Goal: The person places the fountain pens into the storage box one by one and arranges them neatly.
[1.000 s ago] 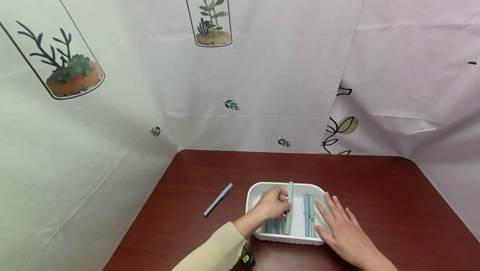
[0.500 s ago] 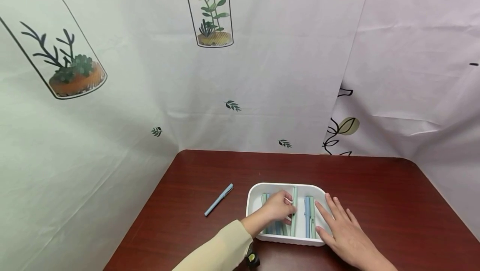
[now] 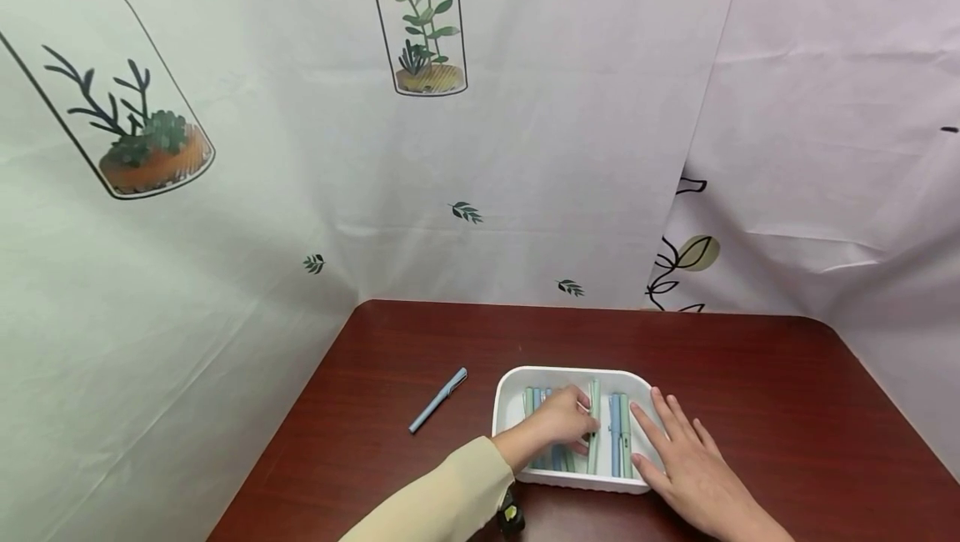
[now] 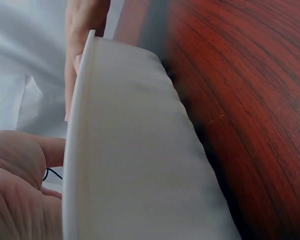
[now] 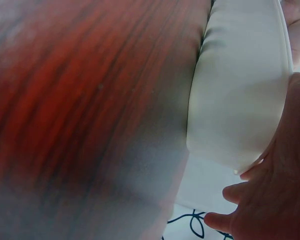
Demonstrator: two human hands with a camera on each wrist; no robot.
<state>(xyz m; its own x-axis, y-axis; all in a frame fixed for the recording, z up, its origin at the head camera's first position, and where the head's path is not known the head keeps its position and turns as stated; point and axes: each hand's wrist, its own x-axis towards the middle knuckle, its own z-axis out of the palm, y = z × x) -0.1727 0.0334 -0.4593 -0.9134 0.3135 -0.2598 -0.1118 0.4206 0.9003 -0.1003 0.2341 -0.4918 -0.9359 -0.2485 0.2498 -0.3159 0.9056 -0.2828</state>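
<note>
A white tray (image 3: pixel 585 484) holds several light green and blue pens lying lengthwise. Inside it, my left hand (image 3: pixel 564 419) pinches a light green pen (image 3: pixel 595 396) in the middle of the tray. A blue pen (image 3: pixel 616 434) and a green pen (image 3: pixel 626 435) lie side by side to the right of it. More pens (image 3: pixel 528 400) lie at the left end, partly covered by the left hand. My right hand (image 3: pixel 690 467) rests against the tray's right rim with fingers spread. From the right wrist view, the right hand (image 5: pixel 275 200) lies along the tray's wall.
A single blue pen (image 3: pixel 438 400) lies slanted on the dark red table (image 3: pixel 420 333), left of the tray. A white curtain (image 3: pixel 525 175) with plant prints stands behind the table. A black device (image 3: pixel 511 515) shows under the left sleeve.
My left hand has moved right with the light green pen, which has come down into the tray. More of the left-end pens show now. The right hand stays in place.
</note>
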